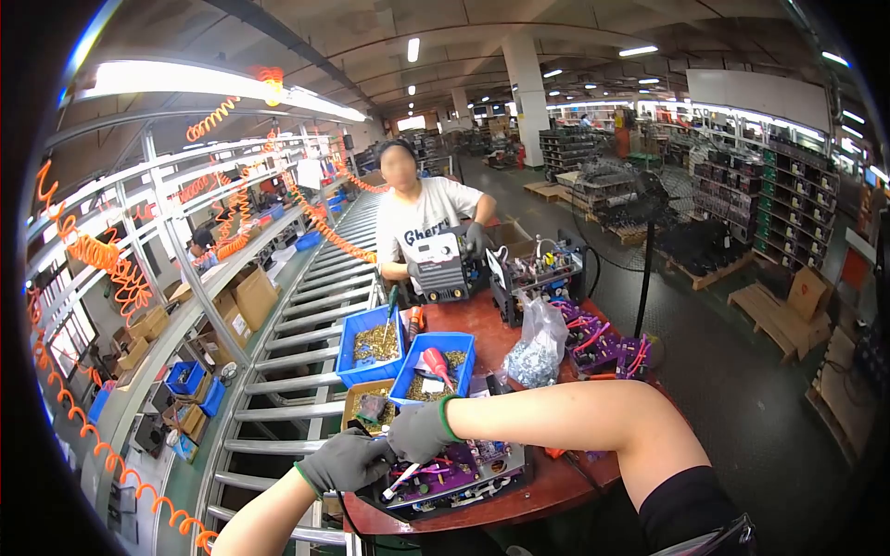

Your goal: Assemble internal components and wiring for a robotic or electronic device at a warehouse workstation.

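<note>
My left hand (347, 461), in a grey glove with a green cuff, is at the left end of an open metal unit (454, 477) with a purple circuit board. My right hand (420, 431), gloved alike, reaches across from the right and meets it. The fingers of both hands are bent and pressed together at one spot; whatever they hold there is hidden. Just below the fingers a white strip (402, 478) slants over the board. Beyond my hands stands a cardboard box (357, 397) of small brass-coloured parts.
Two blue bins (341, 360) hold brass-coloured parts; a red-handled tool (437, 364) lies in the nearer. A clear bag (538, 347) of metal pieces and more purple boards (607, 347) lie on the red table (556, 477). A co-worker (422, 208) holds a black machine (443, 269). Rollers (287, 389) run left.
</note>
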Motion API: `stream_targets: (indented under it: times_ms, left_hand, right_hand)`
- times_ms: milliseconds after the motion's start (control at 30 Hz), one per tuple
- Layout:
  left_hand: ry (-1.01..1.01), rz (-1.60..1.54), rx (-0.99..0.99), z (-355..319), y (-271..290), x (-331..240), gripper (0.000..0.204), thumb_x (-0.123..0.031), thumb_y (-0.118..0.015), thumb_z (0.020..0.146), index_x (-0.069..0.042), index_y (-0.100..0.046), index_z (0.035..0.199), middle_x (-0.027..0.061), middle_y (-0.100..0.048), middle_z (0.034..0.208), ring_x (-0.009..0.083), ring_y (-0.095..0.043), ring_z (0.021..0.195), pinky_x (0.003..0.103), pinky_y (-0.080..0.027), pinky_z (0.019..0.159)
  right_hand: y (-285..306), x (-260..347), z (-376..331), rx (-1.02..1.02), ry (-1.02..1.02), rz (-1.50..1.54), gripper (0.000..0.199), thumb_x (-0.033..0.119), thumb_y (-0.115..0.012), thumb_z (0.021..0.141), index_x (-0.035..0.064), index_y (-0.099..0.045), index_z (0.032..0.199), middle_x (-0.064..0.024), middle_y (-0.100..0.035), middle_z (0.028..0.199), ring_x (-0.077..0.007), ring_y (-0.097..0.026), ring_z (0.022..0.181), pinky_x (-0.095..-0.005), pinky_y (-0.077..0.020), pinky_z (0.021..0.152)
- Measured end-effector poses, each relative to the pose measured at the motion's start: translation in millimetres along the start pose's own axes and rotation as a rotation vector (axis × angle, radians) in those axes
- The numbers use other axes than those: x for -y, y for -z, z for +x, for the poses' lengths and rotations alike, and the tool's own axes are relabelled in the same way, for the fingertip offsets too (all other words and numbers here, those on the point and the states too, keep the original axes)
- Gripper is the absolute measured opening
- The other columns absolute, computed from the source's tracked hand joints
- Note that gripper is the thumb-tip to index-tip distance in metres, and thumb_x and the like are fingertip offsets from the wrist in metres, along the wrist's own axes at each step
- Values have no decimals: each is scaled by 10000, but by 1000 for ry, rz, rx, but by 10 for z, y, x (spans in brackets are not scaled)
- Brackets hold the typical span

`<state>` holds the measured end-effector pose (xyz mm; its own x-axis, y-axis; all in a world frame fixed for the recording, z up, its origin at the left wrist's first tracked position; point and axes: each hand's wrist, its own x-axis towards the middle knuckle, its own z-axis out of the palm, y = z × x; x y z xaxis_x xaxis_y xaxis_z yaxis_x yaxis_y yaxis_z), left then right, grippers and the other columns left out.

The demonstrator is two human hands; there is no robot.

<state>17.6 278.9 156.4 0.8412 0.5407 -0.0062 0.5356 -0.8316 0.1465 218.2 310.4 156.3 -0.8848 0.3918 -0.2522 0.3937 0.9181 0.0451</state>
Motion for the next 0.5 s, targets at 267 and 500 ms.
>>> stream_targets:
  times_ms: [267,500]
  left_hand:
    - [-19,-22,-6,-10,48,-58,246,-278,-613,882,-121,-631,1071,158,-651,808,371,-639,795,460,-506,751]
    - [-44,-18,-21,-4,-11,18,235,-297,-599,895,-113,-621,1038,149,-652,799,360,-646,785,450,-502,746]
  right_hand:
    - [-81,-48,34,-3,9,17,269,268,-563,853,94,-745,950,-135,-724,942,-331,-689,883,-450,-523,756]
    - [-144,-101,-16,-83,18,86,299,294,-547,865,87,-741,959,-150,-716,972,-335,-680,915,-449,-524,789]
